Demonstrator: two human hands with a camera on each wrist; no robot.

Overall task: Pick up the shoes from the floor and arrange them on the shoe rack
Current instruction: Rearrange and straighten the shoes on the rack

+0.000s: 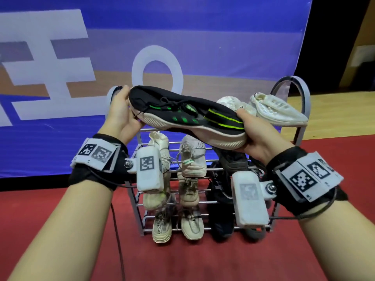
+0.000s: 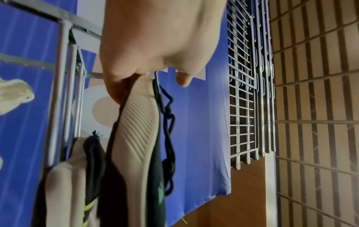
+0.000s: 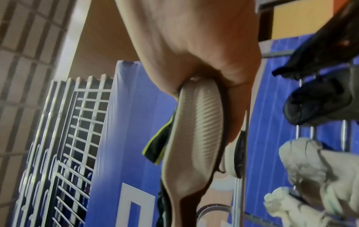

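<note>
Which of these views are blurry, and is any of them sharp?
Head view: mostly sharp, black sneaker and shoe rack clear, edges bowed by the wide lens. Left wrist view: left hand soft, close up. Right wrist view: right hand and background smeared.

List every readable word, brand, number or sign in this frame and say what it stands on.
"SPORT": printed on the tongue of the beige sneaker on the lowest shelf of the metal shoe rack; the letters are small, so the reading is unsure.
Large white characters on the blue banner: cropped, not readable as words.
Black-and-white square markers on the wrist bands: codes, no text.
Nothing else legible.
</note>
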